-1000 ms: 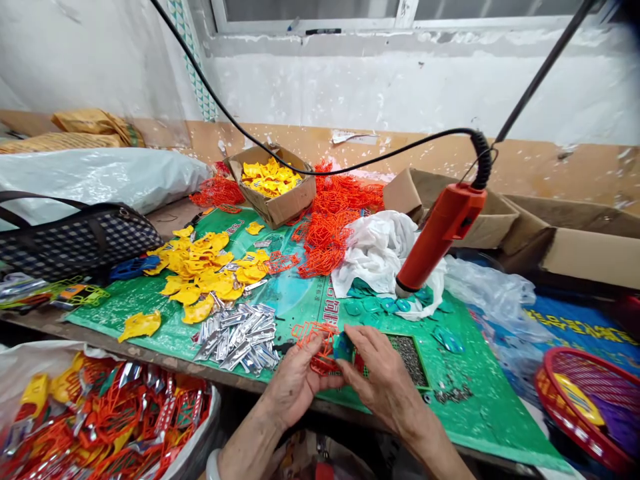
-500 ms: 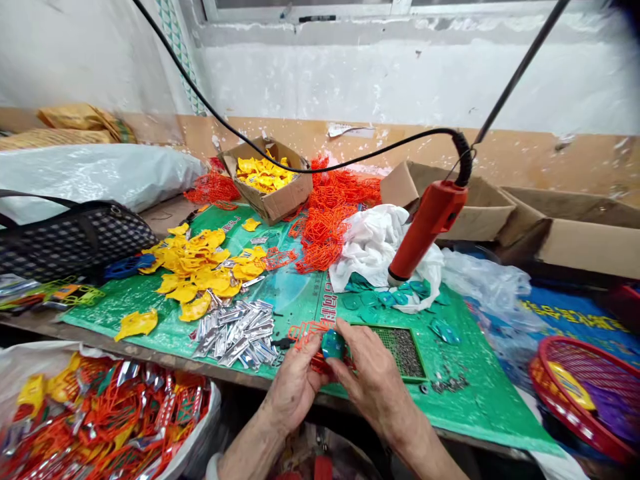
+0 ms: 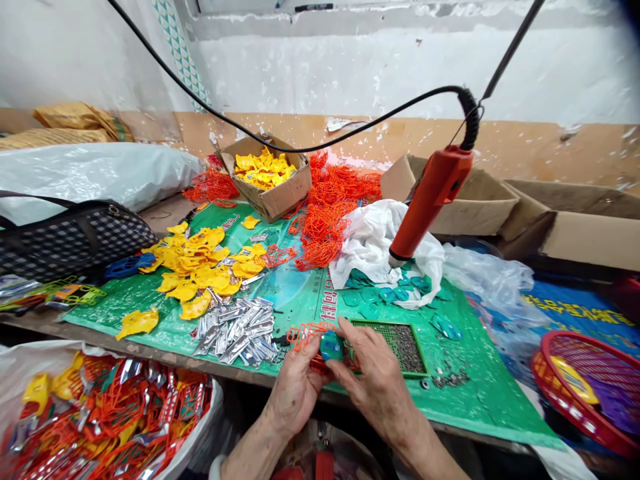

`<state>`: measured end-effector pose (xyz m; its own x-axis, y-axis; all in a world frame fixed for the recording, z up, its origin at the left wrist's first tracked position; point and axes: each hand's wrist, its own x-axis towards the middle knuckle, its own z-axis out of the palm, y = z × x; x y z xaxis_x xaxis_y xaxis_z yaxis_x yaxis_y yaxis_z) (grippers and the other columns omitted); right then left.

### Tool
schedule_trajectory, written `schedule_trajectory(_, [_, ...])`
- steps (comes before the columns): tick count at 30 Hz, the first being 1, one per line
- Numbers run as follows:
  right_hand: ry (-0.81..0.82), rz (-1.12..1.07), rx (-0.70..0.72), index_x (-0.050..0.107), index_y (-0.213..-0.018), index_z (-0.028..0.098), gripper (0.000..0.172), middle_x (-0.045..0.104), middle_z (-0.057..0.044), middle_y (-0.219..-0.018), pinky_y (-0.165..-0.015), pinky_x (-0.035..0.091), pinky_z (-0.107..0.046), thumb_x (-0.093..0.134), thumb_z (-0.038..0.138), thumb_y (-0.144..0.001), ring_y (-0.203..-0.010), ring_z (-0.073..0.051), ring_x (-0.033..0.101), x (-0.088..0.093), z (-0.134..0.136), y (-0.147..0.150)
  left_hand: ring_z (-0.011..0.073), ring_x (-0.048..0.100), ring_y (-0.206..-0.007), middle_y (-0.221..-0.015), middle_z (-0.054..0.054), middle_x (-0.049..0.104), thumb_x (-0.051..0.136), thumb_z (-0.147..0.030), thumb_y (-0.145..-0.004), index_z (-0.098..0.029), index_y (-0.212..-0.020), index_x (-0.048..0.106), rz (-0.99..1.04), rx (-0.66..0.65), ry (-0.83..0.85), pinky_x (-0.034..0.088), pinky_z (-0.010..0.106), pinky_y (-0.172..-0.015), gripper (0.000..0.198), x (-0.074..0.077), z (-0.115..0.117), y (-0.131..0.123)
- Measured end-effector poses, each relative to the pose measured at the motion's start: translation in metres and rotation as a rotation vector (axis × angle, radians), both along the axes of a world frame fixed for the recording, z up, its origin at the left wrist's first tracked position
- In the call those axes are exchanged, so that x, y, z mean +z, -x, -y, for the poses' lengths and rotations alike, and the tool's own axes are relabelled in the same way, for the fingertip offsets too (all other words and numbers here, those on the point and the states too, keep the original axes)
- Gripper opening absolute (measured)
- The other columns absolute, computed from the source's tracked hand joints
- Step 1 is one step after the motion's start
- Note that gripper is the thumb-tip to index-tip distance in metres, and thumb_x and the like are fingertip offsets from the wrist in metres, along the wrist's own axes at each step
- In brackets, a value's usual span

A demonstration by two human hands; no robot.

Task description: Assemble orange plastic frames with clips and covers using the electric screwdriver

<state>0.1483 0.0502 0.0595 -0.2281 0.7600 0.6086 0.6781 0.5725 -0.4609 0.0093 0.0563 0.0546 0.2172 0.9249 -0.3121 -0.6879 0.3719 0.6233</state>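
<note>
Both my hands meet at the front edge of the green mat (image 3: 300, 300). My left hand (image 3: 295, 390) is closed on an orange plastic frame (image 3: 307, 333), thumb on top. My right hand (image 3: 375, 380) pinches a small teal plastic piece (image 3: 331, 347) and presses it against that frame. Just beyond my right hand lies a green tray of small dark screws (image 3: 405, 343). A pile of silver metal strips (image 3: 237, 330) lies to the left of my left hand.
An orange corded power tool (image 3: 430, 200) hangs above white plastic (image 3: 373, 243) and teal pieces (image 3: 387, 293). Yellow pieces (image 3: 200, 267), orange frames (image 3: 325, 220), a cardboard box (image 3: 273, 177), a checked bag (image 3: 75, 237), a red basket (image 3: 590, 393) and a bag of assembled parts (image 3: 105, 413) surround the mat.
My hands stayed together on the orange frame; the teal piece has come up onto it under my right fingers. The hanging tool swung slightly as my view tilted down.
</note>
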Motion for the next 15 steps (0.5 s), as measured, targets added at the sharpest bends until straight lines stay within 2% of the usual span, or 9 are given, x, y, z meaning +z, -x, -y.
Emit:
schedule_trajectory(5, [0.013, -0.001, 0.005, 0.036, -0.142, 0.017, 0.064, 0.070, -0.011, -0.107, -0.077, 0.051, -0.044, 0.064, 0.016, -0.085, -0.092, -0.027, 0.059, -0.001, 0.000, -0.002, 0.0193, 0.068, -0.081, -0.094, 0.005, 0.077, 0.073, -0.034, -0.080, -0.020, -0.094, 0.078, -0.030, -0.016, -0.035, 0.055, 0.026, -0.069, 0.020, -0.002, 0.002, 0.001])
schedule_trajectory(10, [-0.044, -0.007, -0.027, 0.034, -0.145, 0.016, 0.065, 0.069, -0.012, -0.102, -0.075, 0.050, -0.043, 0.062, 0.014, -0.086, -0.091, -0.027, 0.058, 0.001, 0.003, 0.004, 0.0148, 0.067, -0.076, -0.088, 0.002, 0.075, 0.080, -0.029, -0.073, -0.021, -0.089, 0.078, -0.025, 0.025, -0.007, 0.054, 0.021, -0.067, 0.018, -0.003, 0.002, 0.001])
schedule_trajectory(15, [-0.090, -0.023, -0.057, 0.028, -0.149, 0.015, 0.070, 0.069, -0.013, -0.106, -0.075, 0.051, -0.044, 0.058, 0.008, -0.086, -0.091, -0.027, 0.057, -0.006, 0.010, 0.014, 0.0154, 0.067, -0.079, -0.090, 0.003, 0.075, 0.081, -0.019, -0.070, -0.019, -0.094, 0.076, -0.112, 0.004, -0.013, 0.053, 0.023, -0.073, 0.025, -0.007, 0.001, -0.001])
